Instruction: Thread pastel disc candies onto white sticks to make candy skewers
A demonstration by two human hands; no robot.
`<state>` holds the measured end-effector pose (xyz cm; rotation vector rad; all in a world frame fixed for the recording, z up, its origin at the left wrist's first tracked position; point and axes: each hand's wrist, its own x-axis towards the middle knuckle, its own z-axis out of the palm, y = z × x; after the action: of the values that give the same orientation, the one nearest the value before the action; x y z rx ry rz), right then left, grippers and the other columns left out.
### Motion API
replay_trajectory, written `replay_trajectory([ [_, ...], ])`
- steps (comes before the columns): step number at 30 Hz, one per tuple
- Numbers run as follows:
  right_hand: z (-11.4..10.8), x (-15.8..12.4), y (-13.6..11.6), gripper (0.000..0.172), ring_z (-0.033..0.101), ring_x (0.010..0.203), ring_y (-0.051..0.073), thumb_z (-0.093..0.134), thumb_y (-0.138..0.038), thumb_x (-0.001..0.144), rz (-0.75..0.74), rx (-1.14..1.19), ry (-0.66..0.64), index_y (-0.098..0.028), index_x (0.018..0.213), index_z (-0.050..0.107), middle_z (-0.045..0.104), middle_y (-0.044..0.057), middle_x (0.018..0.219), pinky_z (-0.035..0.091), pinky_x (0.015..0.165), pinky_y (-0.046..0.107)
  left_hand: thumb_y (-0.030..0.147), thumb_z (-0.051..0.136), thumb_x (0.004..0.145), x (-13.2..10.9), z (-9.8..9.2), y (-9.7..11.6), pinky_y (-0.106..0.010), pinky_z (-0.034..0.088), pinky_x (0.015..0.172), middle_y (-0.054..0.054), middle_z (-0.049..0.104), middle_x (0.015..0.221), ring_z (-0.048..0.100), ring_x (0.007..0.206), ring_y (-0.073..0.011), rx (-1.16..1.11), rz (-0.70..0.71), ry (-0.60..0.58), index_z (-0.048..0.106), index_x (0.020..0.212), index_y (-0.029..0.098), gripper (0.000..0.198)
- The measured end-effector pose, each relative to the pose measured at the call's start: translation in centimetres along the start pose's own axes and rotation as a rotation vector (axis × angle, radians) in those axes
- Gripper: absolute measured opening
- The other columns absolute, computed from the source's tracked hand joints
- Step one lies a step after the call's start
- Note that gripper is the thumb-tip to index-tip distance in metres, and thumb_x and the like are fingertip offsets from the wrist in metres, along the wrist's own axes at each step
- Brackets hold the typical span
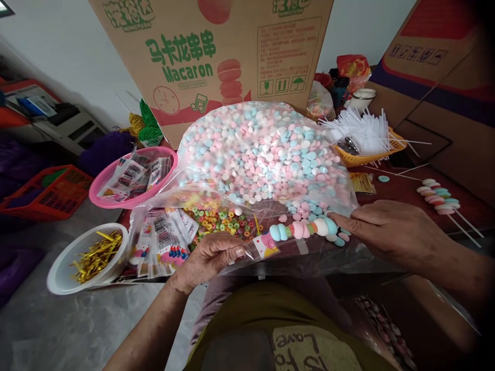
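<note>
A candy skewer (299, 230) of blue, pink and white sweets, with small fruit-coloured rings between them, lies level in front of me. Its left end meets a clear printed wrapper (267, 246). My left hand (216, 253) is closed, pinching the wrapper's left part between thumb and fingers. At the skewer's other end, my right hand (390, 226) has its forefinger against the last blue sweet; its thumb is hidden. Just behind lie loose pastel sweets (305, 208), spilling from a large clear bag (266, 149), and several coloured candy rings (220, 221).
Printed wrappers (162, 237) lie left, near a white bowl (54, 275) of gold ties and a pink basket (172, 178). White sticks (363, 129) fill a yellow basket (390, 147) on the right, beyond finished skewers (436, 197). A macaron carton (240, 56) stands behind.
</note>
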<state>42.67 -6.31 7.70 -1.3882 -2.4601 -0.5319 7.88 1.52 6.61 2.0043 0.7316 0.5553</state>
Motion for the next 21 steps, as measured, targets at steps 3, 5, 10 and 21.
replay_trajectory([
  [3, 0.1, 0.3, -0.4, 0.039, 0.048, 0.062, 0.017, 0.044, -0.007, 0.083, -0.117, -0.04, 0.021, -0.024, 0.116, 0.055, 0.059, 0.004, 0.068, 0.032, 0.059, 0.032, 0.042, 0.053, 0.082, -0.3, 0.0, -0.5, -0.026, 0.046, 0.062, -0.006, 0.066, 0.07, 0.057, 0.064, -0.0148, -0.053, -0.109, 0.048, 0.072, 0.076, 0.016, 0.032],
  [5, 0.2, 0.2, -0.8, 0.039, 0.047, 0.061, 0.017, 0.044, -0.005, 0.084, -0.113, -0.04, 0.048, -0.025, 0.115, 0.055, 0.059, 0.004, 0.068, 0.031, 0.059, 0.032, 0.042, 0.054, 0.082, -0.5, 0.1, -1.1, -0.026, 0.046, 0.062, -0.005, 0.066, 0.07, 0.056, 0.063, -0.0144, -0.075, -0.126, 0.099, 0.071, 0.074, 0.017, 0.031],
  [10, 0.6, -0.4, -1.3, 0.04, 0.049, 0.063, 0.017, 0.043, -0.005, 0.085, -0.113, -0.009, 0.018, -0.026, 0.118, 0.054, 0.06, 0.003, 0.068, 0.034, 0.063, 0.032, 0.038, 0.053, 0.083, -0.2, 0.5, -1.2, -0.026, 0.047, 0.064, -0.005, 0.068, 0.073, 0.059, 0.066, -0.0149, -0.031, -0.087, 0.107, 0.071, 0.08, 0.019, 0.026],
  [21, 1.7, 2.2, -3.5, 0.024, 0.052, 0.059, 0.014, 0.038, -0.017, 0.091, -0.063, 0.318, -0.09, -0.016, 0.09, 0.062, 0.057, 0.003, 0.066, 0.032, 0.054, 0.026, 0.032, 0.045, 0.089, 1.8, 0.8, -0.5, -0.025, 0.043, 0.072, -0.006, 0.068, 0.078, 0.06, 0.071, -0.0144, 0.253, 0.114, -0.03, 0.069, 0.1, 0.02, 0.029],
])
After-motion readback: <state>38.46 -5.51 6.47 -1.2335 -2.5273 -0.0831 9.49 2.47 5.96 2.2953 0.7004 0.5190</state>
